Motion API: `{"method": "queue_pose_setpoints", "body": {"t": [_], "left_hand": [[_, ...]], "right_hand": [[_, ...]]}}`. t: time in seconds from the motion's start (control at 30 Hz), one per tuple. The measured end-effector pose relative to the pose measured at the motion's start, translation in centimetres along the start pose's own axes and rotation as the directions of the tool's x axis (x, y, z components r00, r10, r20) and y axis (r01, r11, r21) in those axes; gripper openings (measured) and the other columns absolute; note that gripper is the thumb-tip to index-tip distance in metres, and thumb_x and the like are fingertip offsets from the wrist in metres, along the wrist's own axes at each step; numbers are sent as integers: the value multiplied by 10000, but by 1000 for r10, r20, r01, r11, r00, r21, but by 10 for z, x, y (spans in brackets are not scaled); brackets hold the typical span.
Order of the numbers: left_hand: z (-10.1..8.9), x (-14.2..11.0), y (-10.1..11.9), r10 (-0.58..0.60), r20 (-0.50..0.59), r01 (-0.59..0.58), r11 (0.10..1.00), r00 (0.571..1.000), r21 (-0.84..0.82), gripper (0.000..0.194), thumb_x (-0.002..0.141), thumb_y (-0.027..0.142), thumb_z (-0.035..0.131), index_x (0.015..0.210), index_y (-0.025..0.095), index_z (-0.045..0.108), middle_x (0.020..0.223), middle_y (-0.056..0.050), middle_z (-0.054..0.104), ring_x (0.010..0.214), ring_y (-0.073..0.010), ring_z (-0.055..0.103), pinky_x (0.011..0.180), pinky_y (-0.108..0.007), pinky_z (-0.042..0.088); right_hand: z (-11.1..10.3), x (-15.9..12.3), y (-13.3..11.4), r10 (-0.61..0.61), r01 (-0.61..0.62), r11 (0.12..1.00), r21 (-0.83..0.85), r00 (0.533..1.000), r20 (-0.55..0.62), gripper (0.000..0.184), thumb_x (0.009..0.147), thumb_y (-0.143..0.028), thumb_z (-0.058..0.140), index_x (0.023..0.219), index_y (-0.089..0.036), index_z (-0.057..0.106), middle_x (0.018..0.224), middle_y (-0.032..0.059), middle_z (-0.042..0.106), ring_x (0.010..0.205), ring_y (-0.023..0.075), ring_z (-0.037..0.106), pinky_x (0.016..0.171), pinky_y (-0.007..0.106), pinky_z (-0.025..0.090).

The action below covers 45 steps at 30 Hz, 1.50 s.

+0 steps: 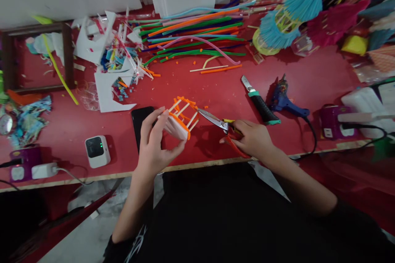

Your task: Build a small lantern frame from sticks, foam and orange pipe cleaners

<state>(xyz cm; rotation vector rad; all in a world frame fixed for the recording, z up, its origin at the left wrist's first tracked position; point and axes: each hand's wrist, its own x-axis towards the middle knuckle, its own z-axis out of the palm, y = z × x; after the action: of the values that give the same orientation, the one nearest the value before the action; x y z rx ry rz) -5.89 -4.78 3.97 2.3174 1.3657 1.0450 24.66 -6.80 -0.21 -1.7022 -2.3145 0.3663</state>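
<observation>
My left hand (158, 141) grips a small craft frame (182, 116) by its white base, tilted above the red table. Pale sticks run between its orange-edged base and an orange rim at the far end. In my right hand (254, 137) is a pair of scissors (216, 120) with red and yellow handles. Their blade tips meet the frame's orange rim at its right side; whether they touch or cut it I cannot tell. A black phone (137, 121) lies partly behind my left hand.
A utility knife (261, 104) and a blue glue gun (286, 98) lie to the right. Several coloured pipe cleaners (197, 28) are spread at the back. Paper scraps (115, 94) and a white device (97, 151) are on the left. A blue paper craft (277, 28) stands back right.
</observation>
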Motion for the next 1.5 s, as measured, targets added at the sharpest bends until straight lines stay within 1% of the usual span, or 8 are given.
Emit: {"method": "queue_pose_setpoints", "body": {"t": [0.27, 0.4, 0.53, 0.73, 0.93, 1.13, 1.3, 1.5], "left_hand": [[0, 0, 1, -4, 11, 4, 1000, 1000, -2, 935, 755, 195, 856, 1566, 242, 395, 1426, -179, 546, 1315, -336, 585, 1033, -487, 597], [0, 2, 1, 18, 28, -19, 1000, 999, 18, 792, 779, 162, 818, 1485, 299, 487, 1455, -149, 512, 1300, -336, 594, 1067, -537, 557], [1, 2, 2, -7, 31, 7, 1000, 999, -3, 696, 794, 184, 813, 1419, 293, 526, 1457, -152, 498, 1311, -338, 586, 1038, -530, 570], [4, -3, -1, -87, 9, 87, 996, 996, -13, 712, 742, 328, 897, 1358, 295, 542, 1450, -138, 511, 1318, -349, 580, 958, -498, 627], [0, -7, 1, -213, 114, 230, 959, 970, -168, 749, 796, 424, 835, 1438, 274, 482, 1443, -150, 560, 1319, -345, 599, 865, -443, 668], [0, -7, 2, -198, 114, 215, 964, 974, -160, 764, 810, 460, 820, 1463, 273, 470, 1445, -154, 571, 1334, -342, 602, 870, -451, 677], [0, -8, 1, -191, 129, 212, 962, 973, -172, 779, 839, 453, 791, 1514, 374, 410, 1484, -128, 538, 1386, -321, 562, 856, -429, 690], [0, -6, 2, -175, 139, 199, 964, 975, -178, 759, 846, 450, 780, 1503, 281, 438, 1481, -159, 553, 1386, -341, 560, 908, -466, 673]], "right_hand": [[3, -1, 2, -23, 23, 1000, 12, 998, -51, 704, 952, -781, 348, 725, -179, 636, 586, 63, 614, 543, 170, 598, 527, 288, 307], [3, -1, 0, -16, 18, 999, 48, 999, -37, 698, 948, -778, 362, 674, -186, 612, 558, 52, 589, 519, 158, 567, 529, 287, 318], [2, -1, -1, -14, 17, 996, 87, 999, -36, 668, 960, -747, 380, 627, -199, 566, 544, 44, 571, 503, 143, 537, 526, 283, 314], [1, 0, 1, -17, 19, 999, 32, 998, -53, 649, 964, -738, 368, 733, -181, 608, 620, 59, 615, 574, 173, 600, 540, 284, 328], [-2, -1, 2, 32, -32, 999, 33, 999, -1, 616, 932, -761, 408, 823, -186, 599, 704, 70, 632, 630, 194, 612, 554, 289, 329], [-2, 0, 2, -18, 19, 999, 39, 1000, -22, 623, 942, -750, 387, 839, -178, 611, 702, 75, 638, 640, 189, 618, 560, 281, 338], [-2, 0, 4, -8, 8, 1000, 10, 999, -36, 582, 954, -704, 411, 823, -175, 615, 684, 72, 640, 628, 190, 632, 541, 280, 322], [-4, 0, 4, 2, -1, 1000, 8, 1000, -16, 583, 939, -700, 444, 913, -165, 673, 759, 100, 697, 693, 213, 678, 560, 286, 375]]}}
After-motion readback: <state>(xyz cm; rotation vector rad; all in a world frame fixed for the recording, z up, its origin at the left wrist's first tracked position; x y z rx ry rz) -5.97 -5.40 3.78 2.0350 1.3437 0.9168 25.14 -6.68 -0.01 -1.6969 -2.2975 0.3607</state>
